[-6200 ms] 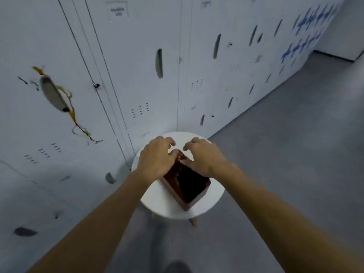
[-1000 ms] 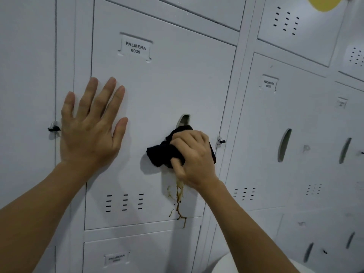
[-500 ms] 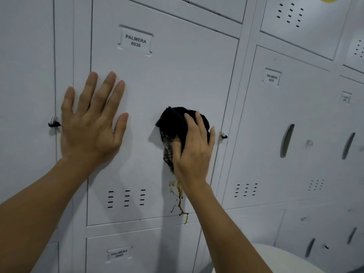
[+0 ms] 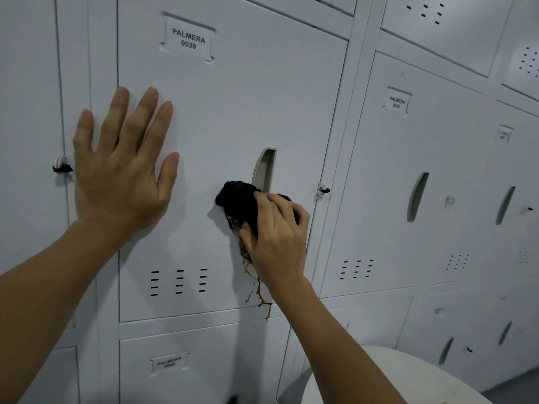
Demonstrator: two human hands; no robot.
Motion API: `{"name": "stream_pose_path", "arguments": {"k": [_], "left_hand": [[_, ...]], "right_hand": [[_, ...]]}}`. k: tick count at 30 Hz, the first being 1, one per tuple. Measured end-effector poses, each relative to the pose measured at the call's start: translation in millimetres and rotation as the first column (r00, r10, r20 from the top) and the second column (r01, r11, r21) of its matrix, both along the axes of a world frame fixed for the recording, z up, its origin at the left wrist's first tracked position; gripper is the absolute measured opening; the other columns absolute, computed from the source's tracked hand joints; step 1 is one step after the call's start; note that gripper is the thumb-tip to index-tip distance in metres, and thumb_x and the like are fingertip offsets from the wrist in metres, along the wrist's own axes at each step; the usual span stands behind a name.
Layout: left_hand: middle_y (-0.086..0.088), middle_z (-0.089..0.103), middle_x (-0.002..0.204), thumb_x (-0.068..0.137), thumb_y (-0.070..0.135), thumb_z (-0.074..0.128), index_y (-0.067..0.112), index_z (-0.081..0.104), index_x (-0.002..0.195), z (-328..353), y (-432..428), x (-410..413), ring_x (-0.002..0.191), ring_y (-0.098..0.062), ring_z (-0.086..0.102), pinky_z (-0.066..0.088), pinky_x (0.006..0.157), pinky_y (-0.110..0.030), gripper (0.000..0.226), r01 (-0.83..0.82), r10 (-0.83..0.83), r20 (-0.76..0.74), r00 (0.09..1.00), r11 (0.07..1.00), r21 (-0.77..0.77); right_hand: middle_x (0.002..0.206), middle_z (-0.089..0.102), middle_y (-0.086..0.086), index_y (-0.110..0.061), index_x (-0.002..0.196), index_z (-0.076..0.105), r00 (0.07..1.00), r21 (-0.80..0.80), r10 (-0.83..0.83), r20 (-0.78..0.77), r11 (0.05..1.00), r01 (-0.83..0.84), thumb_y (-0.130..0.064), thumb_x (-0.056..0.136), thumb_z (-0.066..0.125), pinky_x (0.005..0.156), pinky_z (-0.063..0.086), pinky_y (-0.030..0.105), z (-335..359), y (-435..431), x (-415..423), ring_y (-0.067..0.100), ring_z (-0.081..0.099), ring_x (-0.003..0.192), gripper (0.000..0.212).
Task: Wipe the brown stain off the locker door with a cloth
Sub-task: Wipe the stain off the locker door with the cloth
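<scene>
Right hand (image 4: 275, 233) clenching black cloth (image 4: 237, 204) over brown stain (image 4: 259, 295), upper stain hidden, left hand (image 4: 121, 167) flat, released

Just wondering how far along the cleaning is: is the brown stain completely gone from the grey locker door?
No, thin brown stain trails still run down the grey metal locker door below the black cloth.
</scene>
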State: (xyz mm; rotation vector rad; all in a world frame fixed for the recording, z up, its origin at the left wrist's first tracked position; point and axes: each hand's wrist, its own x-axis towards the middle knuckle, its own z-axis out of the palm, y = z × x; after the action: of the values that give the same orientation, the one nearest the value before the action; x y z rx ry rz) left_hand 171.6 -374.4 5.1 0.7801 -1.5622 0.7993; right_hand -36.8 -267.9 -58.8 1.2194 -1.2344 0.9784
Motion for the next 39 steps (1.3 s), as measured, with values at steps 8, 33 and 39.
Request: {"name": "stream_pose_path", "arguments": {"k": [8, 33, 39], "left_hand": [[0.002, 0.013, 0.171, 0.107, 0.043, 0.031, 0.024, 0.016, 0.164, 3, 0, 0, 0.159, -0.024, 0.011, 0.012, 0.124, -0.056, 0.062, -0.013, 0.013, 0.005, 1.000, 1.000, -0.013], [0.001, 0.012, 0.172, 0.108, 0.042, 0.031, 0.024, 0.014, 0.164, 2, 2, -2, 0.159, -0.025, 0.009, 0.009, 0.124, -0.056, 0.062, -0.016, 0.016, 0.002, 1.000, 1.000, -0.004], [0.001, 0.012, 0.172, 0.107, 0.042, 0.028, 0.023, 0.014, 0.164, 0, 1, 0, 0.159, -0.025, 0.009, 0.010, 0.124, -0.056, 0.062, -0.046, 0.046, 0.011, 0.999, 0.999, 0.002]], "right_hand": [[0.097, 0.063, -0.007, -0.013, 0.107, 0.063, 0.851, -0.045, 0.353, 0.388, 0.930, -0.365, -0.027, 0.089, 0.059, 0.080, 0.047, 0.035, 10, 19, 5, 0.011, 0.053, 0.094, 0.023], [0.101, 0.070, -0.005, -0.022, 0.115, 0.059, 0.509, -0.464, 0.625, 0.592, 0.781, -0.419, -0.023, 0.097, 0.057, 0.077, 0.057, 0.032, -16, 11, 29, 0.011, 0.067, 0.095, 0.019], [0.103, 0.068, -0.011, -0.030, 0.117, 0.054, 0.325, -0.649, 0.748, 0.579, 0.664, -0.372, -0.026, 0.105, 0.050, 0.079, 0.055, 0.021, -8, 26, 16, 0.002, 0.068, 0.097, 0.013]]}}
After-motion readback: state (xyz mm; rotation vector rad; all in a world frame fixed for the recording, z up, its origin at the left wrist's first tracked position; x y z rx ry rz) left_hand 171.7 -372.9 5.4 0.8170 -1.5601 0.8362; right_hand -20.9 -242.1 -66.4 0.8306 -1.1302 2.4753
